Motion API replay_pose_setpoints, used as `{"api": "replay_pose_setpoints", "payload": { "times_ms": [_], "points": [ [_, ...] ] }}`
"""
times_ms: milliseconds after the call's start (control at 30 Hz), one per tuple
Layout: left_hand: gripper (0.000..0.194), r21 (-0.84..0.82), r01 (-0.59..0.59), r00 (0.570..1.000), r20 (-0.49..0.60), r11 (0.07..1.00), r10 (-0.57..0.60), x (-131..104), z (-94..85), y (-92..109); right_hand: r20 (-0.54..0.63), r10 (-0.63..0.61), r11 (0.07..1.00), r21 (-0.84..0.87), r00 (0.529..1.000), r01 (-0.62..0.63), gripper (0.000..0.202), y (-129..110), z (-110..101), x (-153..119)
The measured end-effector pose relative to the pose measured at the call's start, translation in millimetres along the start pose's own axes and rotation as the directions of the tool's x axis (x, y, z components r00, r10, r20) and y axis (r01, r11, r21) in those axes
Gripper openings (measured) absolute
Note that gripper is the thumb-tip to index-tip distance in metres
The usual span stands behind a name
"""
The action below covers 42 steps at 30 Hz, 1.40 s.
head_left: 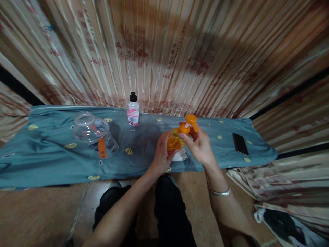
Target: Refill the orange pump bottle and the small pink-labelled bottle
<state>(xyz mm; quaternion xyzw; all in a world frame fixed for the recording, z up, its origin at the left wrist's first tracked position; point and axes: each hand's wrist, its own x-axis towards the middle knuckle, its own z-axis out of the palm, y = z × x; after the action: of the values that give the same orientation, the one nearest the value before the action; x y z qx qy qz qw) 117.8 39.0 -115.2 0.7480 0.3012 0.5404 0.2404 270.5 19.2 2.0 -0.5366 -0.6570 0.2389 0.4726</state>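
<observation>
A yellow see-through bottle (173, 141) with an orange pump top (191, 120) is tilted to the right between my two hands, above the cloth. My left hand (162, 152) is wrapped round the bottle's body from the left. The fingers of my right hand (199, 144) close on the orange collar, just under the pump head. A white crumpled tissue (180, 155) shows beneath the bottle, partly hidden by my hands.
A blue-green cloth (144, 161) with yellow pineapple prints covers the long table. On it are a large clear plastic container (94, 128) with an orange label at left, a pink-labelled bottle (133, 113) with black cap behind, and a black phone (240, 144) at right. Curtains (154, 61) hang behind.
</observation>
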Motion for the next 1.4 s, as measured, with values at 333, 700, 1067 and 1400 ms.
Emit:
{"api": "replay_pose_setpoints", "payload": {
  "times_ms": [333,700,1067,1400],
  "points": [
    [0.079,0.043,-0.013,1.0,0.015,0.999,0.013,-1,-2.3,0,0.085,0.012,0.998,0.062,0.996,-0.017,0.051,-11,-9,2],
    [0.08,0.062,-0.032,0.999,-0.002,0.998,0.032,-2,-1.4,1,-0.16,0.065,0.996,-0.044,0.985,-0.073,0.048,-16,7,-1],
    [0.078,0.016,-0.011,1.0,0.0,1.0,0.011,-1,-2.1,0,-0.18,0.056,0.995,-0.074,0.982,-0.07,0.046,-9,8,-1],
    [0.077,0.016,-0.007,1.0,0.01,1.0,0.007,0,-2.2,1,-0.058,0.008,0.999,-0.036,0.998,-0.01,0.039,-8,0,1]
  ]
}}
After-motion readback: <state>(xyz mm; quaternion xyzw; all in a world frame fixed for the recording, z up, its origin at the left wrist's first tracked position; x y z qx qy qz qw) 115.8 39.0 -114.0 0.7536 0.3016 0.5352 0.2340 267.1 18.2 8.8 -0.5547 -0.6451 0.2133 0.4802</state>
